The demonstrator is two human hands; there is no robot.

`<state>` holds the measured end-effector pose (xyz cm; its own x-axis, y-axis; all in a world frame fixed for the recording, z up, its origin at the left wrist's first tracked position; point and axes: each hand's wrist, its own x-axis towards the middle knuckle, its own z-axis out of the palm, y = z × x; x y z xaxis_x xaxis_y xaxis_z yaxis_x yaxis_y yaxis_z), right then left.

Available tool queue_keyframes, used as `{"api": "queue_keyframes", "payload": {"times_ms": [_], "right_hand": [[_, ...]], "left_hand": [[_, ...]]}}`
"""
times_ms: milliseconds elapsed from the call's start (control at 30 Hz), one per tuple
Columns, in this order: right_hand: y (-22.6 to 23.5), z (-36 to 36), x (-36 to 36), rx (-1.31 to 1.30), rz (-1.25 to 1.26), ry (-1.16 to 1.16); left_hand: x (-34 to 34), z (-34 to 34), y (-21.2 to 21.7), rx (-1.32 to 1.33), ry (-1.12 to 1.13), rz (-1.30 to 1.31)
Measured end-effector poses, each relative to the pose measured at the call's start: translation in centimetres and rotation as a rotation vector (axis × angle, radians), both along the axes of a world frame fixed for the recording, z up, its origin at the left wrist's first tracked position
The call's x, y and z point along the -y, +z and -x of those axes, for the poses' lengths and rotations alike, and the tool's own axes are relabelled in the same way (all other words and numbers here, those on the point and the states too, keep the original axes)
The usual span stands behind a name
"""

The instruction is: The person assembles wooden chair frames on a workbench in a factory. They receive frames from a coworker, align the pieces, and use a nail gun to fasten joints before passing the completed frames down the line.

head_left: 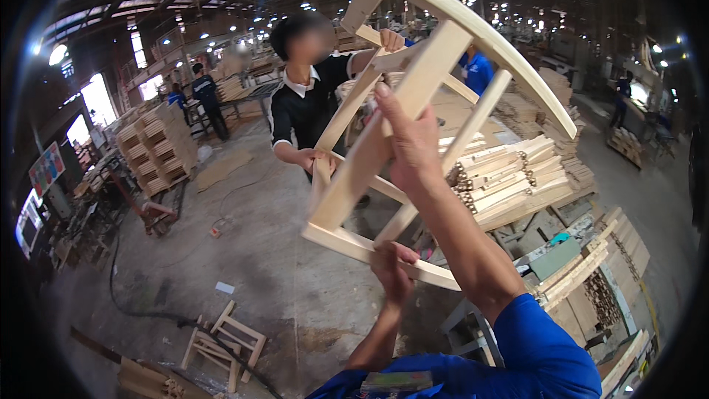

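Wooden chair-type frame (362, 162): held aloft, running from centre toward 1 o'clock, bare pale timber. Judged stiff, of moderate weight but awkward in bulk, with dry sanded faces unlikely to slip; the joints appear the weaker points under twisting. Hold is best taken on the broad post and lower rail, kept well apart. Co-worker (306, 107) at 11 o'clock: both hands on the far side of the frame. Stacked wooden parts (509, 177) at 3 o'clock, beyond the frame. Small wooden frame (238, 331) on the floor at 7 o'clock. Right hand (408, 139), just toward 2 o'clock of centre: grip clasping the broad post, thumb along its face, fingers partly hidden. Left hand (391, 272) at 5 o'clock: grip curled around the lower rail beside a slat.
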<state>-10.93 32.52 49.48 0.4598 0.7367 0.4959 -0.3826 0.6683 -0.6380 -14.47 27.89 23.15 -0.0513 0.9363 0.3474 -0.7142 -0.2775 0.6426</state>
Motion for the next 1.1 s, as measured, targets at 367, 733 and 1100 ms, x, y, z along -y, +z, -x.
{"api": "queue_keyframes", "payload": {"times_ms": [367,733,1100], "right_hand": [[2.5,-15.7,24.9,0.139,0.022,-0.461],[-1.2,-19.3,54.4,0.414,-0.066,-0.572],[-9.2,-29.1,78.6,0.250,0.020,-0.751]], "left_hand": [[-3.4,-9.2,-5.2,-0.747,-0.722,-1.000],[2.3,-25.0,16.3,-0.463,-1.395,-0.509],[24.7,-32.2,14.7,-0.655,-1.401,-0.342]]}}
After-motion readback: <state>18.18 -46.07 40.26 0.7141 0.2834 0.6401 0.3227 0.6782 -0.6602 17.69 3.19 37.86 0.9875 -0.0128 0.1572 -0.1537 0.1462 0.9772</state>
